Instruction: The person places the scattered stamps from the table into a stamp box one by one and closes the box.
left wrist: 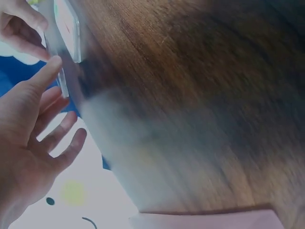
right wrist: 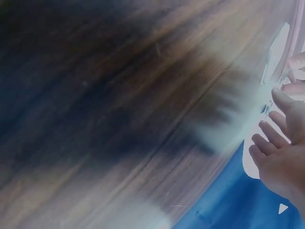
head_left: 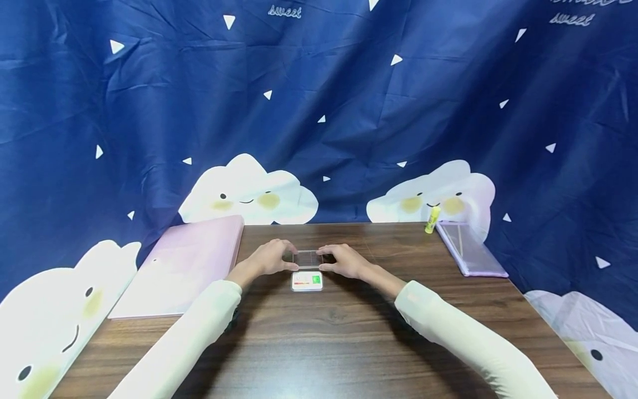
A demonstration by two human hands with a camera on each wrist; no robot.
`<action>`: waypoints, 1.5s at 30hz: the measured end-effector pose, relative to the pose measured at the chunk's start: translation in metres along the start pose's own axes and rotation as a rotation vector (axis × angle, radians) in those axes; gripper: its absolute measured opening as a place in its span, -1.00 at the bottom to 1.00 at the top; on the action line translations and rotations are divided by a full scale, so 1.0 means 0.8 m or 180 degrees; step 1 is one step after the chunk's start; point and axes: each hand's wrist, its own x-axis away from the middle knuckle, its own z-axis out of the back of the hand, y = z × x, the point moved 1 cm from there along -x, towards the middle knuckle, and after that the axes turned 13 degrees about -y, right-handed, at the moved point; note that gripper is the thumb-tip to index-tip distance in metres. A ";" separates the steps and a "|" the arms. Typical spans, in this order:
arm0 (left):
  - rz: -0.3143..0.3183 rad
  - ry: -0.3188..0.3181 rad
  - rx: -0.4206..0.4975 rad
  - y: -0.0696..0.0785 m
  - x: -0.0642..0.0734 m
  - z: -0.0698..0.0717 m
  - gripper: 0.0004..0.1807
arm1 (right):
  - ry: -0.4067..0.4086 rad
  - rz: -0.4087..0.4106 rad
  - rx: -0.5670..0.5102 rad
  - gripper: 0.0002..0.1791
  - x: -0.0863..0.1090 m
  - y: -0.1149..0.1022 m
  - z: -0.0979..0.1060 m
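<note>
Both hands are at a small clear, flat rectangular plastic piece (head_left: 307, 259) near the middle of the table. My left hand (head_left: 269, 258) pinches its left end with thumb and index finger; in the left wrist view the other fingers of this hand (left wrist: 35, 119) are spread. At the opposite end, my right hand (head_left: 346, 261) pinches it the same way, its remaining fingers fanned out in the right wrist view (right wrist: 279, 143). Just nearer to me lies a small white rectangular case (head_left: 307, 281) with red and green print, its clear edge showing in the left wrist view (left wrist: 70, 31).
A large pink flat board or folder (head_left: 186, 266) lies at the left of the wooden table (head_left: 329, 343). At the back right stands a yellow glue stick (head_left: 432, 219), beside a clear zip pouch with purple edging (head_left: 471, 249). A blue cloud-print curtain (head_left: 344, 111) hangs behind.
</note>
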 end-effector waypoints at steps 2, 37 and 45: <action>-0.0007 -0.0011 -0.0042 0.002 0.003 0.002 -0.52 | -0.0005 0.0023 0.0031 -0.49 0.003 -0.003 0.001; -0.0348 -0.0213 -0.0150 0.022 0.046 -0.009 -0.49 | -0.0098 0.0243 0.0036 -0.58 0.039 -0.030 -0.016; -0.0407 -0.0235 -0.0193 0.021 0.044 -0.013 -0.51 | -0.0134 0.0224 0.0006 -0.58 0.042 -0.030 -0.018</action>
